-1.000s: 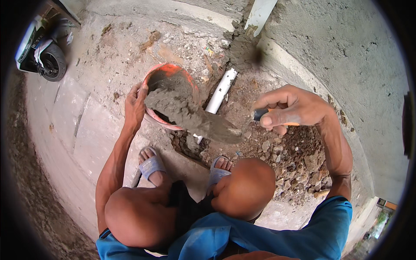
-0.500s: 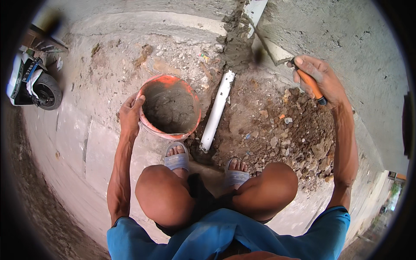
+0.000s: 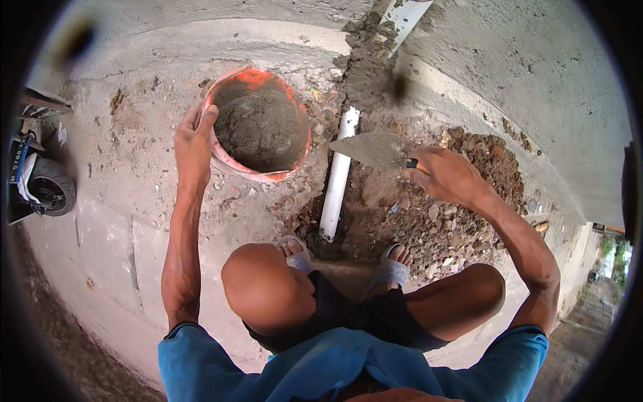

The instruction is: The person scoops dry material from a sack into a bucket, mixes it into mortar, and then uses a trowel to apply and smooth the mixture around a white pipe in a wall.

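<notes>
My left hand point(image 3: 195, 142) grips the left rim of an orange bucket point(image 3: 301, 111), thumb over the edge. Wet grey mortar point(image 3: 260, 127) lies inside the bucket, which tips slightly towards me. In my right hand point(image 3: 445, 175) is a trowel point(image 3: 372, 149), its fingers wrapped round the handle. The blade is coated grey and points left, its tip over a white pipe point(image 3: 336, 191) and short of the bucket. The pipe lies in a shallow trench, and its far end meets a strip of wet mortar point(image 3: 365, 70) running up to the wall.
A second white pipe piece point(image 3: 406, 21) stands against the grey wall point(image 3: 522, 74), smeared with mortar. Loose soil and rubble point(image 3: 445, 231) lie right of the trench. Part of a motorbike's wheel point(image 3: 52, 187) shows at far left. My sandalled feet point(image 3: 392, 268) straddle the trench's near end.
My right hand has swung the trowel down and left from the wall to above the pipe. The bucket, with my left hand on it, sits slightly farther away and tilts more towards me.
</notes>
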A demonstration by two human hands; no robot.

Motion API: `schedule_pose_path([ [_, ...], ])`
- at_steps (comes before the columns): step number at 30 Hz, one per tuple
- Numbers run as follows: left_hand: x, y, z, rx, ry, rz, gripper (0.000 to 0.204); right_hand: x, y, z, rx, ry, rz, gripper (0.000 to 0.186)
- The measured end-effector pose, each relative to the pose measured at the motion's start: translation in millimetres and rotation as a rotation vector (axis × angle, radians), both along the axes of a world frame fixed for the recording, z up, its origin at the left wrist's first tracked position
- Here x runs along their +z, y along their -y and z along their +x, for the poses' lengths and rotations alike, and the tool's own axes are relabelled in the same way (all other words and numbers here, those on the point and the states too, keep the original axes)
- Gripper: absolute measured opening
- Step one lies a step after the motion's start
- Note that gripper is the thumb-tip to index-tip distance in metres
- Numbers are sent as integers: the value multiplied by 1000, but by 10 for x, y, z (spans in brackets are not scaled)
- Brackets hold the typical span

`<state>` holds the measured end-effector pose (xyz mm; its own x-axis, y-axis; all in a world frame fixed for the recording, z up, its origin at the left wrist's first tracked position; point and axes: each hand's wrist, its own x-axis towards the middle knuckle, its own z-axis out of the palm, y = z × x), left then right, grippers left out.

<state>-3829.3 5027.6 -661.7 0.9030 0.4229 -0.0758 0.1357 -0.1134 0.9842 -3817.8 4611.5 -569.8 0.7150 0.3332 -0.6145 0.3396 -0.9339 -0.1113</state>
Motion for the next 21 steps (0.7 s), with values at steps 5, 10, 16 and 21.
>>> schedule_pose_path([
  [5,73,75,125,-88,-62,263,58,-13,6,89,-216,-245,10,48],
  [10,131,74,274,-192,-181,597,55,-171,23,2,-110,123,420,41],
  [16,-9,-121,93,168,-28,379,44,-178,-292,-53,-308,20,607,40],
  [21,14,263,36,222,-27,310,44,-12,-674,243,-2,87,374,36],
])
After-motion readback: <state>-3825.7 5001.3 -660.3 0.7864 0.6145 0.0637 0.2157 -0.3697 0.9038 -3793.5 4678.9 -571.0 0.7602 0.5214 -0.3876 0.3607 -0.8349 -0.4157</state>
